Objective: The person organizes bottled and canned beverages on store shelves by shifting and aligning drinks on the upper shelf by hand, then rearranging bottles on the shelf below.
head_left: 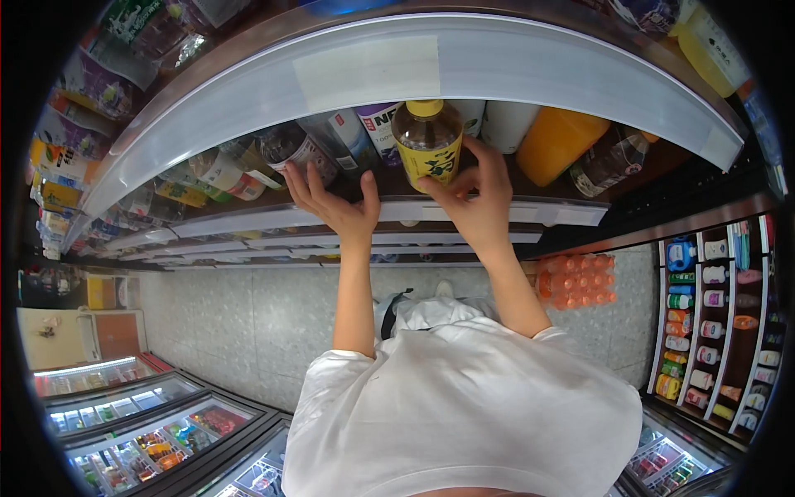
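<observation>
While the right hand (482, 192) pinches a yellow-labelled bottle (431, 157) between thumb and fingers at the frame's upper centre, the left hand (338, 209), fingers spread, is just left of it; whether it touches anything, I cannot tell. The bottle has 1 yellow cap (425, 108), dark label markings and a see-through, brownish shoulder.

Single head cam, worn on the person, pitched steeply down and forward over the white shirt (464, 406) and floor (248, 306), shelf edge (530, 70) arching across the top. Fisheye-wide: straight lines bow, corners black out. Close range, left hand (335, 203) and right hand (482, 195) both upper-mid frame.
</observation>
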`<control>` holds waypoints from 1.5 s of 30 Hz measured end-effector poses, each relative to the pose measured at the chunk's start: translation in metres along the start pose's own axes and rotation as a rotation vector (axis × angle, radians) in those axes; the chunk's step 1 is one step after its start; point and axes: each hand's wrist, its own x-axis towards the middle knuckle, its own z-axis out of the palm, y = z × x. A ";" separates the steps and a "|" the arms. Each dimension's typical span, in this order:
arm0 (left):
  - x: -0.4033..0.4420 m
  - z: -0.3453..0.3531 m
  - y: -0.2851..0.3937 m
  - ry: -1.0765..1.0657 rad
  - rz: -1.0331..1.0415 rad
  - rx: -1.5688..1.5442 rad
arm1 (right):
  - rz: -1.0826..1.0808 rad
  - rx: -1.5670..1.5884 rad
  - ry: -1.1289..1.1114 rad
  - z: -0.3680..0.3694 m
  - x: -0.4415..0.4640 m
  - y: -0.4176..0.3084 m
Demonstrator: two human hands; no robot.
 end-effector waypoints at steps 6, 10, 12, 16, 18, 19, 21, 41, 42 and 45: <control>-0.001 0.001 -0.001 0.027 0.004 -0.006 | -0.253 -0.112 0.379 -0.052 0.004 0.022; 0.000 0.001 0.000 0.029 -0.001 -0.002 | -0.179 -0.110 0.470 -0.075 0.008 0.018; 0.000 0.000 0.000 0.019 0.009 -0.011 | -0.213 -0.093 0.524 -0.080 0.010 0.012; 0.001 -0.002 0.001 0.006 0.003 -0.016 | -0.107 -0.121 0.457 -0.084 0.020 0.006; 0.001 -0.002 0.001 0.011 -0.002 -0.034 | -0.187 -0.257 0.450 -0.085 0.026 0.011; 0.001 -0.001 0.001 0.012 0.000 -0.034 | -0.194 -0.284 0.417 -0.084 0.030 0.005; 0.002 -0.002 0.001 0.013 0.006 -0.032 | -0.195 -0.272 0.408 -0.081 0.037 -0.006; -0.009 -0.008 0.072 -0.220 -0.145 -0.494 | -0.185 -0.515 0.240 -0.034 0.109 -0.010; -0.009 -0.008 0.072 -0.241 -0.164 -0.515 | -0.189 -0.512 0.236 -0.034 0.108 -0.013; -0.008 -0.008 0.071 -0.281 -0.195 -0.487 | -0.028 -0.499 0.200 -0.041 0.095 -0.027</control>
